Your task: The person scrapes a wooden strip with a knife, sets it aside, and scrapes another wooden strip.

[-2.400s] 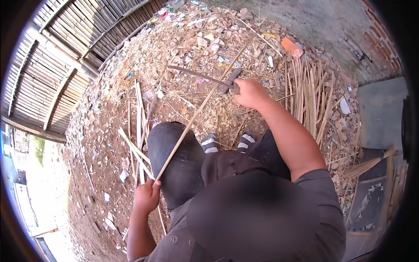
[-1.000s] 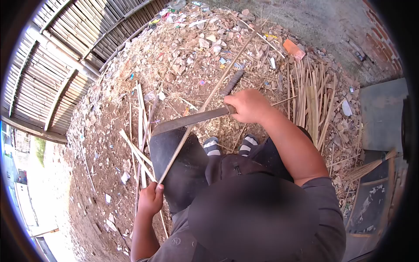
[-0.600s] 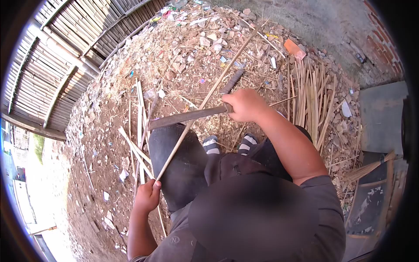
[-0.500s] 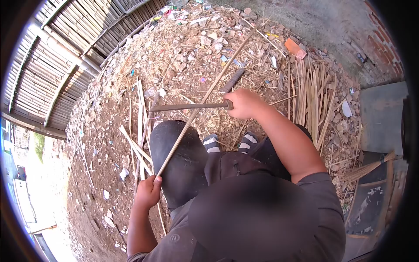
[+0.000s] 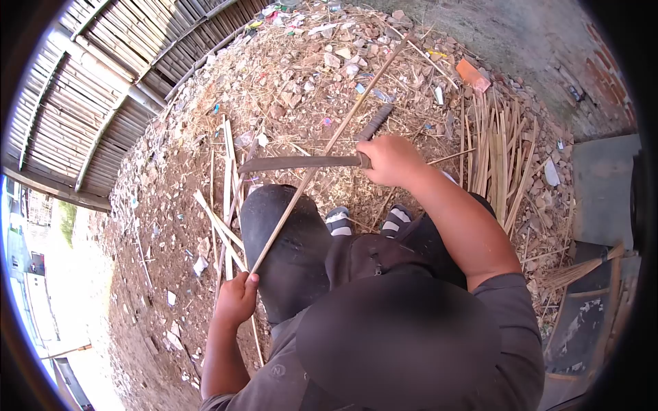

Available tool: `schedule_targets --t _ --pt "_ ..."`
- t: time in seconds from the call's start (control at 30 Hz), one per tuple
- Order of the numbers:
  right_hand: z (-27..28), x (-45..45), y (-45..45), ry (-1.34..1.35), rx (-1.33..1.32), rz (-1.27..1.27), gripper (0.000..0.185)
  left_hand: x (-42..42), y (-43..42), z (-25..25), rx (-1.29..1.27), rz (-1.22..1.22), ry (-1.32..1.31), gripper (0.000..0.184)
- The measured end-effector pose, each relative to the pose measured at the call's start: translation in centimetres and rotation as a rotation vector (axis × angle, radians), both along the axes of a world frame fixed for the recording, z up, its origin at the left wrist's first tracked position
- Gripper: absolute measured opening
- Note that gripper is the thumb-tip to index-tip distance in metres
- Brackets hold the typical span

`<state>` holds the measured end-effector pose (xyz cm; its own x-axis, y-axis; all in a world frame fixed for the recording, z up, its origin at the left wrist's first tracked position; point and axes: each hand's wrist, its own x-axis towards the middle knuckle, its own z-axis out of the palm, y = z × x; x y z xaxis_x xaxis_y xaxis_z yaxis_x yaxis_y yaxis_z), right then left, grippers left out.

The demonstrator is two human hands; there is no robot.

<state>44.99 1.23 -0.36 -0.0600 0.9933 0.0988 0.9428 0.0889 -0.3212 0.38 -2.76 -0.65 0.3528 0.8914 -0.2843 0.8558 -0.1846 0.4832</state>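
My left hand (image 5: 237, 300) is closed round the lower end of a long, thin bamboo strip (image 5: 278, 229), which slants up and away across my bent knee. In my right hand (image 5: 389, 162) is the handle of a machete (image 5: 291, 163), fingers wrapped round it. Its dark blade lies level, pointing left, and crosses the strip above the knee; whether the edge touches the strip I cannot tell. Just beyond my right hand, a dark ribbed rod (image 5: 375, 123) rests on the ground, its near end by my knuckles.
A pile of split bamboo strips (image 5: 497, 151) lies to the right, with several more strips (image 5: 228, 171) at the left. Stones and litter cover the ground. A slatted bamboo wall (image 5: 75, 103) stands at the upper left, a plastered wall (image 5: 507, 41) at the upper right. An orange brick (image 5: 471, 74) lies near it.
The machete blade has turned, showing more of its flat side and sitting slightly higher against the strip. Both hands keep their holds. The whole view has shifted slightly.
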Motion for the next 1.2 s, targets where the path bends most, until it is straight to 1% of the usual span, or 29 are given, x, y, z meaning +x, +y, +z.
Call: schedule_targets --t 0.1,0.17,0.23,0.27,0.37,0.4,0.5,0.53,0.63,0.67,0.73,0.8,0.9,0.93,0.97,1.03,1.07,1.17,1.2 --pt "-0.4 0.1 0.2 0.049 0.004 -0.019 0.018 0.1 0.0 -0.1 0.029 -0.022 0.037 0.054" --pt "-1.7 0.5 0.2 0.093 0.020 -0.054 0.019 0.3 -0.3 -0.1 0.024 -0.014 0.058 0.055" --pt "-2.8 2.0 1.3 0.100 0.075 -0.090 0.018 1.0 0.1 0.3 0.041 0.010 0.051 0.055" --pt "-3.1 2.2 1.3 0.064 0.049 -0.084 0.019 0.8 0.1 0.4 0.032 0.012 0.036 0.054" --pt "0.7 0.1 -0.2 -0.023 -0.050 -0.033 0.022 0.4 0.0 0.3 0.039 -0.006 0.038 0.054" --pt "0.6 -0.6 -0.4 -0.077 0.022 0.014 0.024 0.5 0.2 0.2 0.043 -0.012 0.054 0.053" --pt "-2.6 1.4 1.1 0.183 0.048 -0.108 0.024 0.3 -0.5 0.0 0.031 -0.006 0.092 0.053" --pt "-2.6 2.3 1.5 0.213 0.043 -0.146 0.025 0.5 -0.1 0.0 0.041 -0.009 0.090 0.052" --pt "-1.5 2.8 0.8 0.167 -0.017 -0.155 0.027 0.8 0.1 0.4 0.051 0.003 0.076 0.052" --pt "-1.3 2.5 0.4 0.167 0.018 -0.126 0.027 0.8 0.1 0.7 0.042 0.000 0.068 0.051" --pt "0.6 0.9 -0.5 0.002 0.021 -0.040 0.027 0.6 0.3 0.6 0.042 -0.023 0.055 0.051" --pt "0.7 -0.6 -0.6 -0.129 0.032 0.048 0.026 0.8 0.4 0.6 0.066 -0.045 0.071 0.050" --pt "-1.8 2.4 0.6 0.189 0.047 -0.184 0.026 0.4 -0.3 -0.5 0.097 -0.020 0.076 0.050" --pt "-1.9 3.4 1.4 0.251 0.078 -0.296 0.026 0.7 0.1 -0.8 0.124 -0.009 0.063 0.050" --pt "-2.0 4.7 1.5 0.214 0.055 -0.307 0.023 0.8 0.3 -0.7 0.109 -0.010 0.061 0.050" --pt "-0.2 4.9 0.8 0.158 -0.005 -0.333 0.018 0.3 0.4 0.2 0.068 -0.014 0.077 0.051" --pt "-0.5 4.8 0.7 0.103 0.001 -0.229 0.019 0.1 0.7 0.4 0.056 -0.025 0.063 0.052" --pt "1.0 1.1 -0.4 -0.058 0.015 -0.024 0.026 -0.4 1.2 0.4 -0.010 -0.050 0.033 0.057" --pt "0.9 0.6 -0.3 -0.082 0.006 -0.022 0.021 -0.4 1.6 0.4 -0.037 -0.048 0.025 0.058"
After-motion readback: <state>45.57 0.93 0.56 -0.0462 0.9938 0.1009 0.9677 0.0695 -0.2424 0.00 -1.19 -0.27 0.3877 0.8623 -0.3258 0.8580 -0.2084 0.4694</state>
